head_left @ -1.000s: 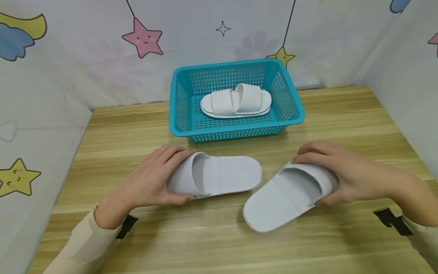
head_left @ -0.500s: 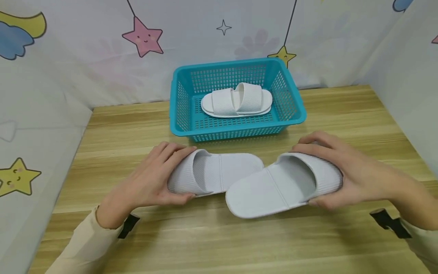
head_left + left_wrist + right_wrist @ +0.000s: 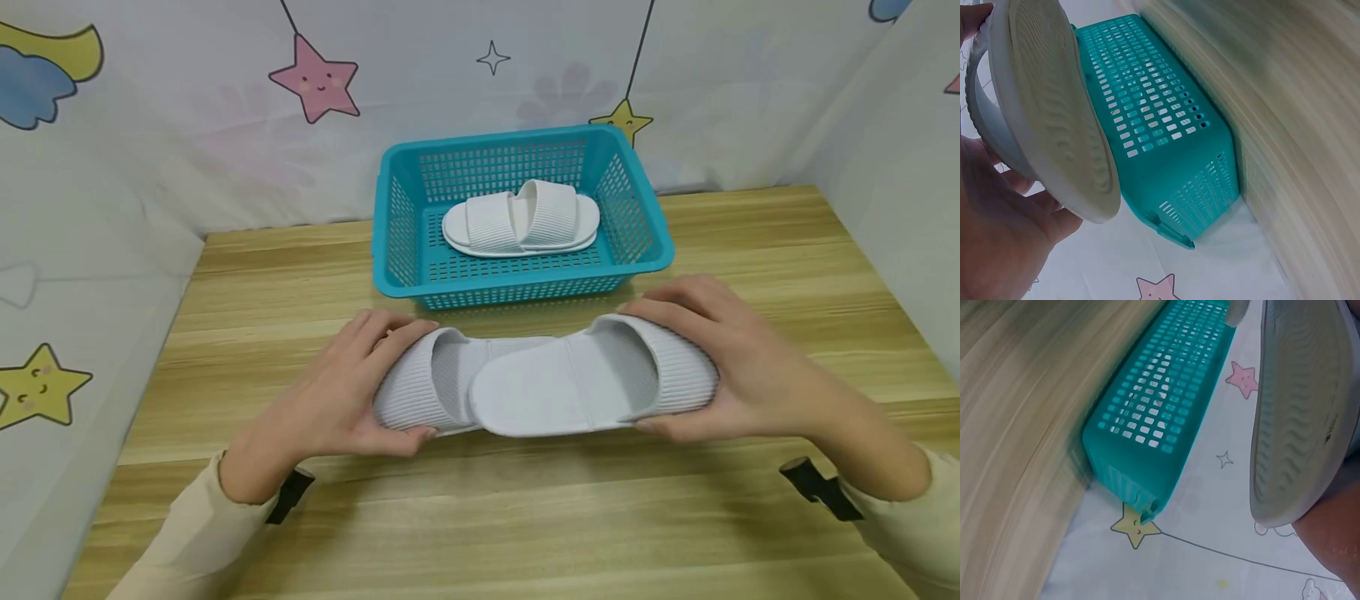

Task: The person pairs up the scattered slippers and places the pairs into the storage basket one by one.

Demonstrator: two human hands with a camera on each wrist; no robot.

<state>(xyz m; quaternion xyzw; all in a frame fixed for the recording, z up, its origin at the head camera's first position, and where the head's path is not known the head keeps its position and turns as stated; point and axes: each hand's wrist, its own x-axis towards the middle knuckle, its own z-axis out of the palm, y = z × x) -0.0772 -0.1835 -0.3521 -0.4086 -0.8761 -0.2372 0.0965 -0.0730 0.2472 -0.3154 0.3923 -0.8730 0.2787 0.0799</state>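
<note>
In the head view my left hand (image 3: 337,387) grips a white slipper (image 3: 408,387) by its ribbed strap, thumb on the near side and fingers on the far side. My right hand (image 3: 735,375) holds a second white slipper (image 3: 525,392) the same way. The sole end of the right slipper overlaps the left one and hides part of its footbed. Both wrist views show the patterned undersides, the left slipper's sole (image 3: 1054,94) and the right slipper's sole (image 3: 1300,406), raised off the table.
A teal basket (image 3: 517,287) stands at the back of the wooden table (image 3: 480,517), against a patterned white cloth (image 3: 420,75). Inside it lies another pair of white slippers (image 3: 491,221), one overlapping the other. Cloth also lines both sides.
My right hand has moved left and away from me with its slipper, turning it more level sideways and bringing it over the left slipper. The left hand has barely shifted.
</note>
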